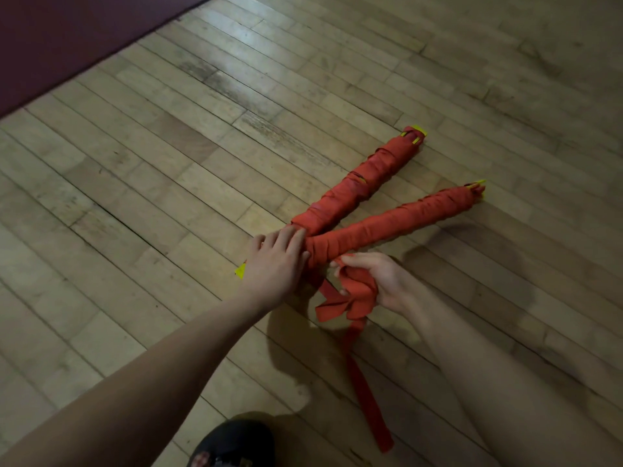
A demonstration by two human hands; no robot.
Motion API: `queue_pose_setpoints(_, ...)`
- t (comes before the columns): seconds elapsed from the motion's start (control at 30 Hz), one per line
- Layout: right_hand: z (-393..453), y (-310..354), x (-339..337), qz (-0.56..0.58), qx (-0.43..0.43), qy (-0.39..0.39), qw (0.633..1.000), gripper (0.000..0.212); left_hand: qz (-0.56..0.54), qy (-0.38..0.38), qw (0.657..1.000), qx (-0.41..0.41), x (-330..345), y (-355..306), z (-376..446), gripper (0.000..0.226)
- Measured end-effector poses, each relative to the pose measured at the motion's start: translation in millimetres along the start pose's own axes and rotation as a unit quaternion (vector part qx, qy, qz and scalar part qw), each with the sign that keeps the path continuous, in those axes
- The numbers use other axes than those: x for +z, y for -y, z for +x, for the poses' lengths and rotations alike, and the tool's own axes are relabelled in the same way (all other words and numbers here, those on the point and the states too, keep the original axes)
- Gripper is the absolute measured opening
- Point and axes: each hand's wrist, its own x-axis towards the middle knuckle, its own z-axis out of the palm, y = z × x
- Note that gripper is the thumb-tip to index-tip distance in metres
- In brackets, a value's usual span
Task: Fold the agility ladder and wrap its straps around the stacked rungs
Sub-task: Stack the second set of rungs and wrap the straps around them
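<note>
Two bundles of stacked yellow rungs, each wound in red strap, lie on the wooden floor in a V. The far bundle [362, 182] points up to the right; the near bundle [397, 219] crosses its lower end. My left hand [278, 261] rests with straight fingers on the place where the two bundles meet. My right hand [377, 281] grips a bunched loop of loose red strap [357, 293] just below the near bundle. The strap's free tail [369, 396] trails down across the floor toward me. A yellow rung tip [240, 271] peeks out left of my left hand.
A dark red mat [67, 38] covers the floor's upper left corner. A black shoe [236, 443] shows at the bottom edge, and a bare leg [539, 399] fills the lower right. Wooden floorboards [168, 163] lie all around the bundles.
</note>
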Motion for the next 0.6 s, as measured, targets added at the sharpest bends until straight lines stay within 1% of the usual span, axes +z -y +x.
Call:
queue_pose_setpoints(0.1,-0.6,1.5,-4.0,-0.005,-0.022,0.016,1.0,0.011,0.029,0.028,0.999,0.033,2.1,6.1,0.8,0.05)
queue_pose_setpoints(0.17,0.4,-0.9,-5.3,0.002,-0.016,0.029,0.999,0.015,0.044,0.045,0.997,0.052,4.4,9.7,-2.9,0.05)
queue_pose_setpoints(0.27,1.8,-8.5,-6.4,0.016,0.002,0.024,1.0,0.018,0.061,0.062,0.993,0.08,7.9,6.3,-10.1,0.047)
queue_pose_setpoints(0.3,0.9,-9.5,-6.7,0.017,0.004,0.02,1.0,0.019,0.057,0.07,0.993,0.075,8.7,4.4,-11.4,0.046)
queue_pose_setpoints(0.37,-1.8,-9.1,-8.2,0.014,0.0,0.027,1.0,0.019,0.018,0.075,0.996,0.039,10.1,4.5,-12.0,0.051)
queue_pose_setpoints(0.43,-5.9,-5.4,-9.8,0.016,-0.009,0.044,0.999,0.018,-0.039,0.057,0.998,0.011,8.5,7.9,-10.8,0.061)
queue_pose_setpoints(0.47,-7.0,-3.6,-10.8,0.02,-0.014,0.051,0.998,0.018,-0.053,0.039,0.998,0.011,7.6,9.5,-10.2,0.063)
queue_pose_setpoints(0.6,-7.2,3.9,-10.5,0.045,-0.012,0.084,0.995,0.024,-0.06,-0.027,0.997,0.033,-4.7,14.8,-3.5,0.061)
